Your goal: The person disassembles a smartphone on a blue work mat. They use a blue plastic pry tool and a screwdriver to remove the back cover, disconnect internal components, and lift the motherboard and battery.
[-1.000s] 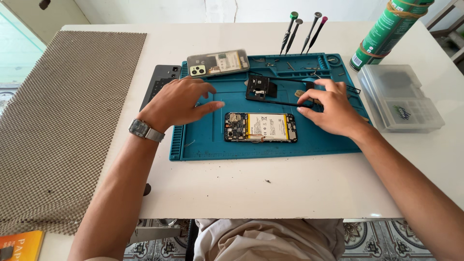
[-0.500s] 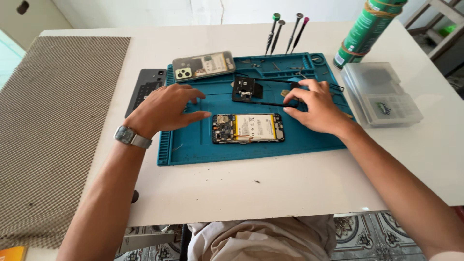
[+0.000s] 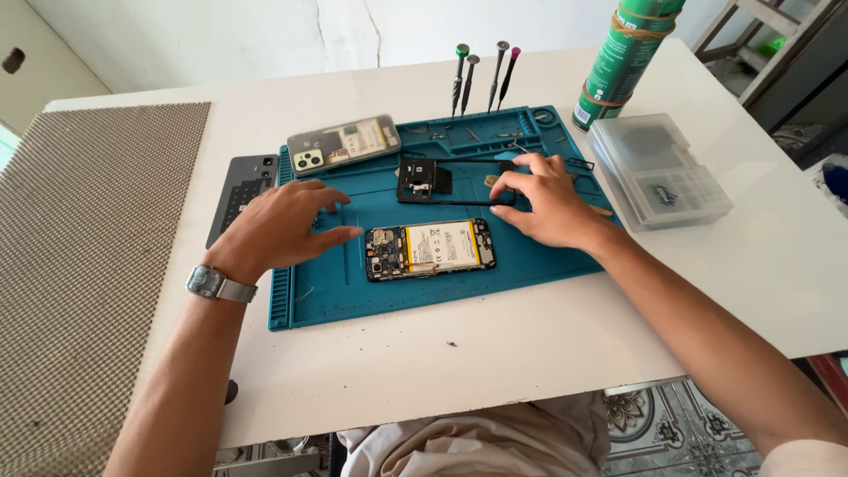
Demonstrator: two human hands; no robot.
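Mesh matting (image 3: 88, 265) covered the far left of the white surface (image 3: 495, 353), and beside it a dark flat device (image 3: 240, 190) lay just off the edge of the blue work mat (image 3: 336, 291). On the mat, the left hand (image 3: 284, 225), a metal watch (image 3: 216, 284) at its wrist, rested palm down with fingers spread and loose, holding nothing. Just to its right, close to the fingertips but apart from them, lay the opened phone (image 3: 430, 249), its battery and boards exposed. Behind the left hand sat a phone in a clear case (image 3: 343, 144). Farther right, the right hand (image 3: 548, 201) pinched the right end of a black phone frame (image 3: 442, 181) between partly curled fingers, the frame lying just behind the opened phone. Four screwdrivers (image 3: 481, 75) stood at the mat's back edge. A green can (image 3: 627, 57) and a clear plastic box (image 3: 658, 172) stood at the right.
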